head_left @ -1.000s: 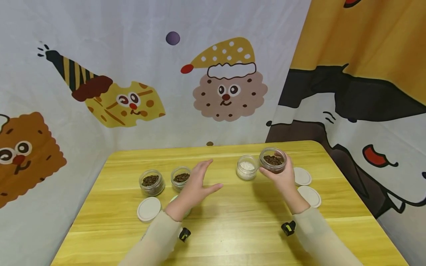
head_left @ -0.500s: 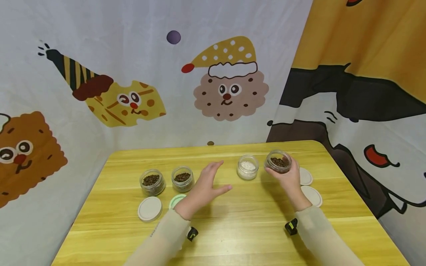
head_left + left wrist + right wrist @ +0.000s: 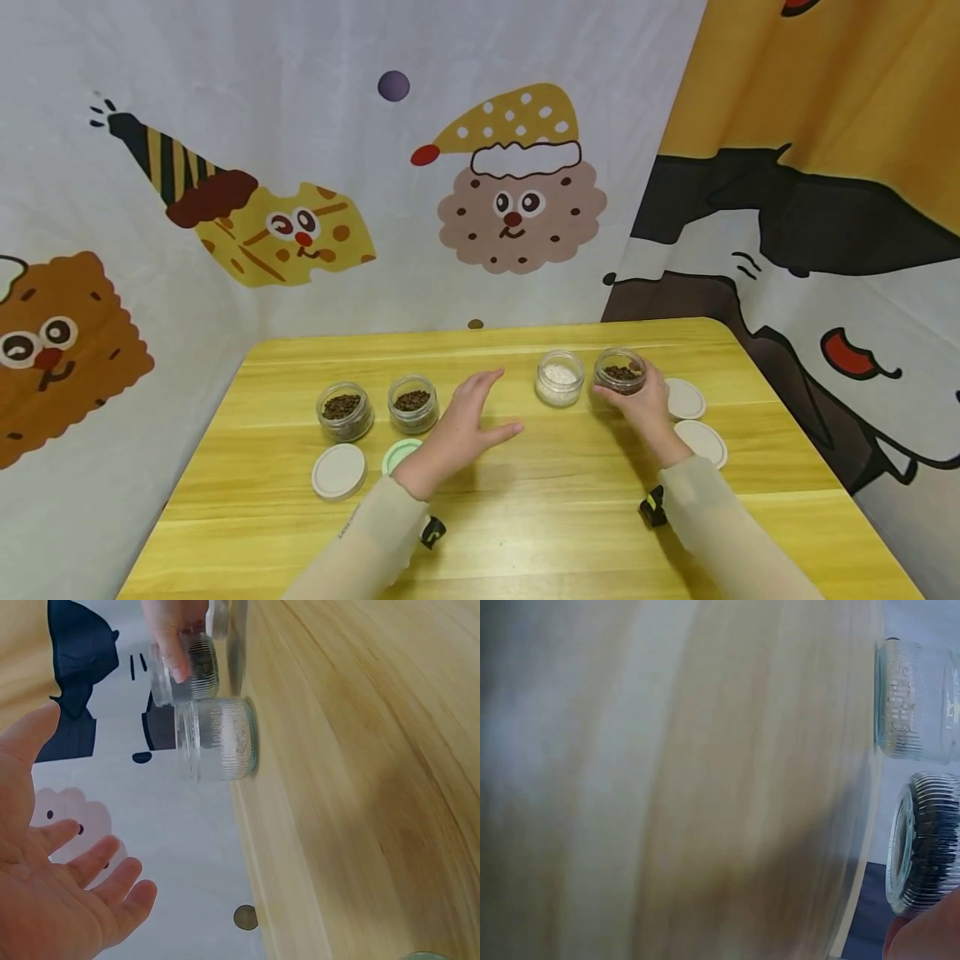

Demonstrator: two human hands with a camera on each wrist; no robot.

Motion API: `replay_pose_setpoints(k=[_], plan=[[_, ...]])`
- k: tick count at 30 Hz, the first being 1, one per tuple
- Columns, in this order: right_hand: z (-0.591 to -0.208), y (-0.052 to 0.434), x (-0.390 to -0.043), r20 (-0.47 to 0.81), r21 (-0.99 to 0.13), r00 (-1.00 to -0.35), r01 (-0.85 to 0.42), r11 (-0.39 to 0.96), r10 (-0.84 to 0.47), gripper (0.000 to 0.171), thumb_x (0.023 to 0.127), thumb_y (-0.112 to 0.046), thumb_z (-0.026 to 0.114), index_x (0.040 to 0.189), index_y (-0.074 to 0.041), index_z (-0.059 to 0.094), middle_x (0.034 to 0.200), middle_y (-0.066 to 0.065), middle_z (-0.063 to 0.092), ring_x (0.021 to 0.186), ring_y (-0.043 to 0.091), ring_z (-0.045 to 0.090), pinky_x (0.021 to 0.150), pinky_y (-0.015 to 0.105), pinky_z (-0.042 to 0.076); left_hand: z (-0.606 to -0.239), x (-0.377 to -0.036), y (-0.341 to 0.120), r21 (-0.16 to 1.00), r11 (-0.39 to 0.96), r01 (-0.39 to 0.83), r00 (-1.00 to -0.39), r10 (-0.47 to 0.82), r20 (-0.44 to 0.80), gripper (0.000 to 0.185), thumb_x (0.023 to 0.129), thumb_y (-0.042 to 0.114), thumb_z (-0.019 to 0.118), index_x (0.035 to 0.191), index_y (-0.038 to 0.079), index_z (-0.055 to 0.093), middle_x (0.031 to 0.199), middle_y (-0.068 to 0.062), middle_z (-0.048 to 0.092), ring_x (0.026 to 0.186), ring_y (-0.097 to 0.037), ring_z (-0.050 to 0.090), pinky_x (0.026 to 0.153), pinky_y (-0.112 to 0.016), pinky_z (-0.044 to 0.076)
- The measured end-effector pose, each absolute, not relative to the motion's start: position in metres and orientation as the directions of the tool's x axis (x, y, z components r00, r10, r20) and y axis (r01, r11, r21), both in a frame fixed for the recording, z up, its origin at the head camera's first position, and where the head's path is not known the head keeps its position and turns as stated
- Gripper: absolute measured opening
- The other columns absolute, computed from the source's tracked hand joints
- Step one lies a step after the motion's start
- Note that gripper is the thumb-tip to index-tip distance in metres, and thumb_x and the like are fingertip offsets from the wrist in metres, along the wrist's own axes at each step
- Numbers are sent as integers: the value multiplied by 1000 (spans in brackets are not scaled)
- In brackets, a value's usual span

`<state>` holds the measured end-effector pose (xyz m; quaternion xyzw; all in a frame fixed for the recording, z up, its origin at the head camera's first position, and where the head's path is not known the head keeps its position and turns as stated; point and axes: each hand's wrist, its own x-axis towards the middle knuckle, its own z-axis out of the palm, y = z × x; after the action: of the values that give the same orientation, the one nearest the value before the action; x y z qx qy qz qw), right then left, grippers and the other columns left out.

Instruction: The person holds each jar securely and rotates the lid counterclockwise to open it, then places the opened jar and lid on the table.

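The jar of dark beans (image 3: 620, 372), lifted a second ago, has come down just beside the white-grain jar (image 3: 558, 377) on the desk (image 3: 525, 483), probably being set down. The right hand (image 3: 645, 408) grips it; the left hand (image 3: 465, 425) hovers spread.

Open left hand (image 3: 52, 900) near jars (image 3: 217, 739)

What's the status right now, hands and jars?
Right hand grips the jar of dark beans, beside the white-grain jar. Left hand open, holding nothing. Nothing between them.
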<state>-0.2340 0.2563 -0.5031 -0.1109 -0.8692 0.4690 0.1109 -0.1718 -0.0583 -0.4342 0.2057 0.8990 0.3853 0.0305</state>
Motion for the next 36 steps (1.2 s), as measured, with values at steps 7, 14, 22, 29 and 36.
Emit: replay_pose_setpoints(k=[7,14,22,29,36], plan=[[-507,254,-237,2,-864,-957,145,483,292,93,67,-20,86,141,-1,33,139,23,36,130,39,32,110,51,28,-435,-170,-60,705,623,338,-914,396,89,84,83,51,66,150,21,24,152,-3,29,140,-25,26,112,-47,29],[-507,254,-238,-99,-899,-955,206,386,280,99,69,-13,84,146,0,22,146,24,28,134,39,29,113,50,25,-435,-170,-60,698,630,341,-913,398,88,83,84,48,66,150,21,24,152,-3,28,140,-25,26,112,-48,28],[-509,256,-239,-91,-909,-960,188,373,263,99,70,-11,83,146,3,21,145,24,30,135,39,29,114,48,23,-435,-170,-60,694,632,344,-911,403,85,85,83,55,63,150,22,23,152,-2,28,141,-24,25,112,-48,28],[-509,256,-238,-79,-911,-963,175,373,259,100,70,-12,84,146,2,20,144,24,30,135,39,29,113,50,24,-434,-169,-61,699,625,348,-910,403,93,84,83,52,65,150,22,23,152,-3,29,140,-25,25,113,-48,27],[-509,256,-238,-41,-906,-964,147,398,262,105,69,-9,84,147,0,14,147,26,24,136,41,26,114,50,22,-435,-168,-62,698,630,341,-915,394,91,84,83,52,65,150,22,24,152,-3,28,140,-25,25,113,-48,27]])
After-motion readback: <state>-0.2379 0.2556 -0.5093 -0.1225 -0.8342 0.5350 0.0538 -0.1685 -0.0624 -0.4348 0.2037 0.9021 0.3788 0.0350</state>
